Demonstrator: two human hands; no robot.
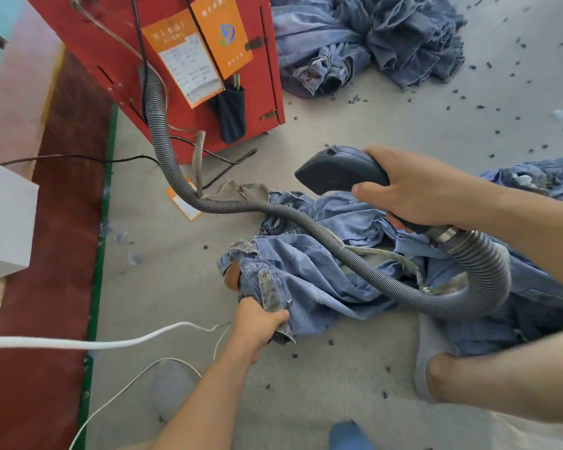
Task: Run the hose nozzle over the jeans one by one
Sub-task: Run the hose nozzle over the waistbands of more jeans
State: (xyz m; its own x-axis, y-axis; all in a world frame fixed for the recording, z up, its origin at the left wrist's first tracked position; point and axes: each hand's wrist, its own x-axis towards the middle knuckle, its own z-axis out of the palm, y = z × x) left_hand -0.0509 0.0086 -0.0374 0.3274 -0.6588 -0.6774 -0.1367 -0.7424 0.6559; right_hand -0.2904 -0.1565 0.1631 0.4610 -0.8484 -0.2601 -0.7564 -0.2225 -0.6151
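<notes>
A pair of light blue jeans [309, 280] lies crumpled on the grey floor in the middle of the view. My left hand [257, 323] grips its waistband at the near left edge. My right hand [413, 190] holds the handle of a black hose nozzle [335, 172], which hangs in the air above the far end of the jeans with its tip pointing left. A grey ribbed hose [273, 216] loops from the nozzle across the jeans and up to the red machine [117, 60].
A heap of darker jeans [371, 40] lies at the back right, and more denim [533, 177] sits at the right edge. White cords [78, 344] cross the floor at the left. A white box [4, 219] stands on the left. Dark lint bits dot the floor.
</notes>
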